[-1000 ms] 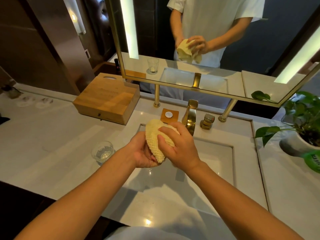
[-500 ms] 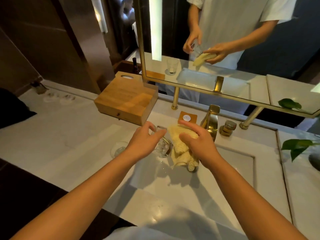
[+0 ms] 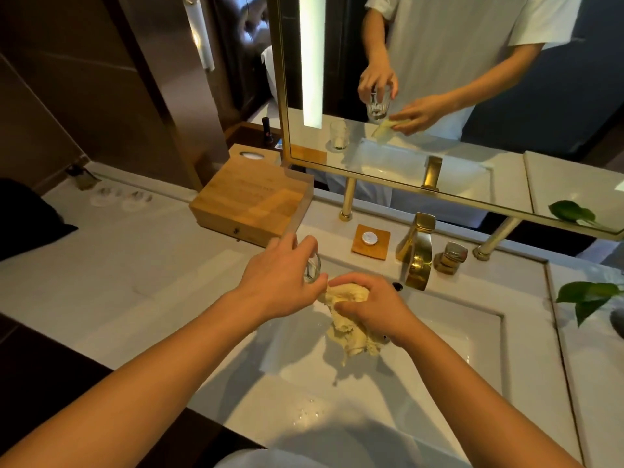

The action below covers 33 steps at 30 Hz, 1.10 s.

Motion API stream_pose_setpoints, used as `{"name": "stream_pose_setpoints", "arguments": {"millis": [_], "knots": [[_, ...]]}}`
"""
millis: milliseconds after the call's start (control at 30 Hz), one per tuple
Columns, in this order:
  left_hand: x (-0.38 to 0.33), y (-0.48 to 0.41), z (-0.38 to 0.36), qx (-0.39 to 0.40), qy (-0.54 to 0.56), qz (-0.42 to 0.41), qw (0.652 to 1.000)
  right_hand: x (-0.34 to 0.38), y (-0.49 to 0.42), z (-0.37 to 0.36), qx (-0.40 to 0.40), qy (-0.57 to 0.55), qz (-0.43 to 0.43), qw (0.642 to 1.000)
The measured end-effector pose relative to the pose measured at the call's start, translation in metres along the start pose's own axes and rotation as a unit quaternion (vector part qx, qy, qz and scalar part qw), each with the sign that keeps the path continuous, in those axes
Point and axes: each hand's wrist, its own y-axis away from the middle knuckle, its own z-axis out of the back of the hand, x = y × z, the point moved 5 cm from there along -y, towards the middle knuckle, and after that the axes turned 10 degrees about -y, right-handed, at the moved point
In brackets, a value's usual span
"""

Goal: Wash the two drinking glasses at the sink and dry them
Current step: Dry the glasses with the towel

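My left hand (image 3: 280, 280) grips a clear drinking glass (image 3: 312, 270) from above by its rim, at the sink's back left corner. Most of the glass is hidden behind my fingers; the mirror shows it upright. My right hand (image 3: 371, 307) is closed on a crumpled yellow cloth (image 3: 347, 331), which hangs over the white sink basin (image 3: 445, 352). The cloth's top almost touches the glass. The second glass (image 3: 338, 135) shows only as a reflection in the mirror, standing on the counter left of the sink; directly it is hidden by my left arm.
A gold faucet (image 3: 417, 256) and its handle (image 3: 450, 258) stand behind the basin. A wooden dish with a round white piece (image 3: 370, 241) sits next to them. A wooden box (image 3: 253, 197) lies at the back left. Plant leaves (image 3: 587, 297) reach in from the right.
The glass was wrapped in the cloth between both hands. My left hand has since pulled it out to the left, and the cloth now hangs from my right hand alone.
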Motion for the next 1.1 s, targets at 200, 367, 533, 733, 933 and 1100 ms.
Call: {"name": "stream_pose_setpoints", "arguments": {"millis": [200, 367, 533, 733, 933, 1100], "knots": [[0.060, -0.017, -0.002, -0.007, -0.031, 0.049, 0.998, 0.006, -0.014, -0.012, -0.039, 0.165, 0.070, 0.983], [0.132, -0.035, -0.018, 0.007, -0.065, 0.072, 0.995, 0.016, -0.032, -0.031, -0.057, 0.214, 0.081, 0.972], [0.174, -0.045, -0.052, 0.086, -0.083, 0.082, 0.989, 0.025, -0.050, -0.051, -0.065, 0.231, 0.072, 0.968], [0.193, -0.043, -0.084, 0.097, -0.069, 0.091, 0.989, 0.025, -0.054, -0.064, -0.073, 0.235, 0.069, 0.967], [0.202, -0.046, -0.101, 0.077, -0.057, 0.095, 0.991, 0.018, -0.047, -0.064, -0.066, 0.217, 0.030, 0.973], [0.209, -0.047, -0.114, 0.088, -0.055, 0.101, 0.989, 0.017, -0.043, -0.062, -0.075, 0.196, 0.025, 0.977]]}}
